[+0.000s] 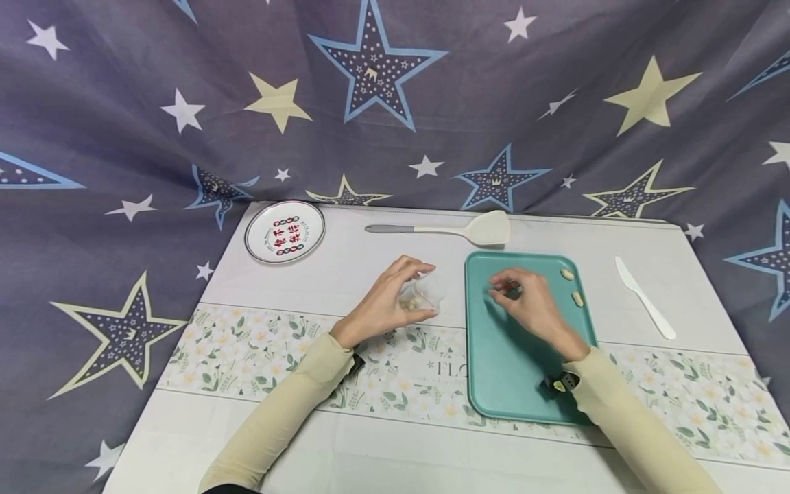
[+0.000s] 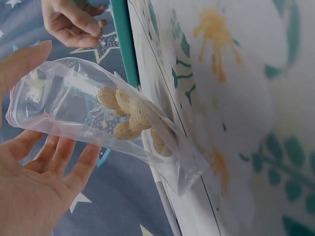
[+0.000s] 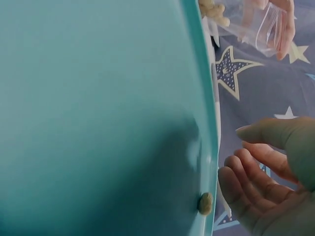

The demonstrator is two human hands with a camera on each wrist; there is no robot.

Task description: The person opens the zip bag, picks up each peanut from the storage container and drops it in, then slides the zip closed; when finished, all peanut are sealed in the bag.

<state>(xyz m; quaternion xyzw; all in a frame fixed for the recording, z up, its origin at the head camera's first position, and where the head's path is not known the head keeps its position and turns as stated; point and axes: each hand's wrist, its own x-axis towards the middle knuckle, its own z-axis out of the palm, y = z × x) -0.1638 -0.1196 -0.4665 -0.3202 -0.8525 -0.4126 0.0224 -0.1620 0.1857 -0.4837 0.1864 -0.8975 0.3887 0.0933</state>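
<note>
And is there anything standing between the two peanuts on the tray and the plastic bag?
Yes. In the head view, the right hand hovers over the tray, between the peanuts and the bag, and the tray's raised left rim also lies between them.

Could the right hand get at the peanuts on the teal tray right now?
Probably yes: the right hand looks empty, and nothing shows between it and the two peanuts near the right edge of the tray.

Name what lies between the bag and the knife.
In the head view, the tray lies between the bag and the knife, with two peanuts inside its right edge and the right hand over it.
</note>
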